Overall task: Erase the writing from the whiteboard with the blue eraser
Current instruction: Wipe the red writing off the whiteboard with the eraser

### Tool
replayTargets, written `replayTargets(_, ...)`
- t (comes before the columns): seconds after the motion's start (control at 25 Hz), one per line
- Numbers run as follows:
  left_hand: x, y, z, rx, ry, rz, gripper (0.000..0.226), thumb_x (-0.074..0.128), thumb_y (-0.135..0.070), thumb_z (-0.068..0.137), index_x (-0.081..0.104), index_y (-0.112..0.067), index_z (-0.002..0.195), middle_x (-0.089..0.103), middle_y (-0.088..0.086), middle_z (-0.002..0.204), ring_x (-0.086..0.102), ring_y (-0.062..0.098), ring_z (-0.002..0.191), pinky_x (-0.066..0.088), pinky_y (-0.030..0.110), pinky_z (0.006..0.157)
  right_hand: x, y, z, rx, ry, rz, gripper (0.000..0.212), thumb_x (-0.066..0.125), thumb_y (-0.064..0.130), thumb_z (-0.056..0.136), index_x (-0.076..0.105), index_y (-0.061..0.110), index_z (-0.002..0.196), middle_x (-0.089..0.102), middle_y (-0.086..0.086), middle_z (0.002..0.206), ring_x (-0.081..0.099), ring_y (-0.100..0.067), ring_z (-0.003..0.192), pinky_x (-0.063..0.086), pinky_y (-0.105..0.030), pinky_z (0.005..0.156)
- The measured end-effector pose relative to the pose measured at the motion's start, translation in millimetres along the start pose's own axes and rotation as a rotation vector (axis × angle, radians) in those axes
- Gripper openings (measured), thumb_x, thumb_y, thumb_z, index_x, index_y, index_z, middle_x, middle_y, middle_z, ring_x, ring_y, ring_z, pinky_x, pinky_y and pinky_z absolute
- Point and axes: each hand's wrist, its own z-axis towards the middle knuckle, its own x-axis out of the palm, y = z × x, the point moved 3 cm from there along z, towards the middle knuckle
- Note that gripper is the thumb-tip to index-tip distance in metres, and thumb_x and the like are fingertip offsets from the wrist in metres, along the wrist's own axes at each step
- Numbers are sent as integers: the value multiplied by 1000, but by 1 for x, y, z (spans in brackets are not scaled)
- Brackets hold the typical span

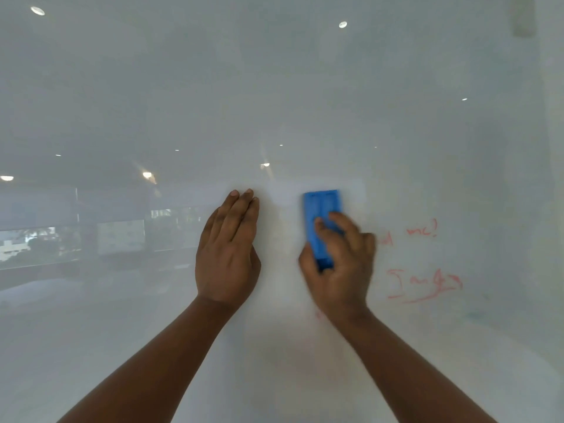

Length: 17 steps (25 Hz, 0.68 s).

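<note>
Step in hand, by look: wiping, part done. Right hand [340, 264], grip pinching blue eraser [322, 221], pressed upright on whiteboard [305, 102] mid-lower area. Left hand [227, 248] flat on board, fingers together, holding nothing. Red writing [424, 285] just right of eraser, toward right edge. Next: sweep rightward over it. Count: one eraser, two hands, two visible writing lines.

The whiteboard [274, 87] is a pale, glossy grey-white, carrying dim greyish reflections with small bright white spots of light across it. Against it the eraser [320, 209] is a plain, saturated blue, without markings in any other colour. Right of the eraser, the writing [424, 285] is thin red marker, smeared to pink in places. A faint pink smudge [319, 314] lies below the eraser, and a weak blue-green stain [474, 314] farther right of it.
</note>
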Motion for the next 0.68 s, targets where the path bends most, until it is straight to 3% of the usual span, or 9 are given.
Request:
replayTargets(0.08, 0, 2, -2, 12, 4, -12, 58, 42, 8, 88, 54, 2, 144, 53, 18, 151, 46, 35, 145, 44, 52, 115, 5, 24, -26, -220, 147, 75, 28, 72, 24, 86, 74, 15, 112, 69, -7, 128, 58, -31, 80, 46, -40, 74)
replayTargets(0.16, 0, 3, -2, 12, 5, -4, 60, 37, 6, 87, 54, 1, 144, 53, 18, 152, 46, 35, 145, 43, 51, 115, -7, 7, -20, -306, 174, 61, 27, 70, 24, 86, 76, 16, 111, 70, -6, 128, 62, -31, 83, 50, -42, 76)
replayTargets(0.28, 2, -1, -2, 54, 18, 9, 66, 37, 12, 80, 57, 1, 142, 55, 17, 151, 48, 35, 144, 44, 51, 114, -36, -55, 18, 17, -48, -37, 34, 72, 20, 85, 74, 5, 115, 68, -16, 130, 65, -37, 99, 50, -45, 89)
replayTargets(0.36, 4, -4, -3, 142, 53, 13, 66, 41, 16, 77, 60, 2, 139, 57, 17, 148, 50, 37, 142, 47, 52, 111, -34, -63, 21, 64, -68, -72, 36, 74, 17, 85, 73, 5, 119, 65, -16, 136, 66, -38, 95, 45, -39, 91)
replayTargets(0.44, 6, -6, -3, 222, 83, 30, 64, 48, 19, 76, 62, 3, 136, 59, 19, 146, 53, 39, 139, 50, 53, 107, -20, -41, -1, -177, 76, -9, 34, 75, 15, 86, 73, 9, 120, 63, -10, 140, 65, -32, 93, 45, -34, 91)
replayTargets(0.52, 6, -6, -2, 236, 98, 36, 62, 55, 22, 76, 64, 4, 134, 60, 20, 144, 55, 40, 137, 52, 54, 105, -30, -51, 3, -301, 168, 41, 31, 72, 14, 87, 74, 9, 117, 63, -9, 139, 63, -26, 98, 46, -34, 93)
replayTargets(0.56, 6, -7, -2, 228, 97, 28, 61, 56, 23, 76, 65, 4, 133, 61, 19, 143, 56, 39, 136, 52, 53, 105, -42, -72, 15, -255, 138, 13, 30, 70, 14, 87, 74, 6, 116, 63, -12, 138, 65, -27, 102, 48, -37, 95)
replayTargets(0.68, 8, -9, 1, 185, 51, 3, 53, 54, 20, 78, 71, 1, 126, 66, 17, 136, 62, 38, 130, 52, 49, 102, -78, -129, 42, 194, -80, -87, 33, 67, 11, 90, 70, -5, 119, 62, -25, 137, 69, -42, 107, 54, -59, 92)
